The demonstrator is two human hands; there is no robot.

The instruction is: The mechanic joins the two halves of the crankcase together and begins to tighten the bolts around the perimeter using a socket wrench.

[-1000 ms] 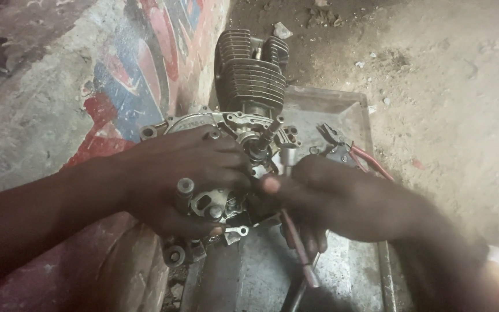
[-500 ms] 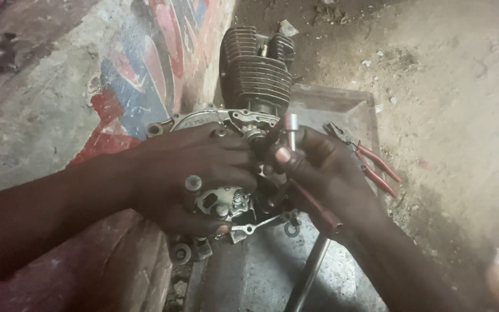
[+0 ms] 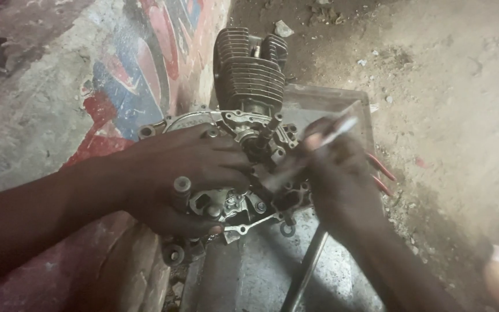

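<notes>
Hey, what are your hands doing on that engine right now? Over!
Left hand flat on the engine case, steadying it. Right hand holds a thin blurred tool over the case. Red-handled pliers behind right hand; metal rod lies on the tray.

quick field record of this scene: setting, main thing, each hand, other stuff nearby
setting: dirt floor beside a painted wall
main thing: small engine with finned cylinder, lying on a metal tray
left hand: pressed flat on the engine case
right hand: holds a slim metal tool, motion-blurred, angled at the case
nearby: red-handled pliers behind the right hand; metal rod on the tray
</notes>
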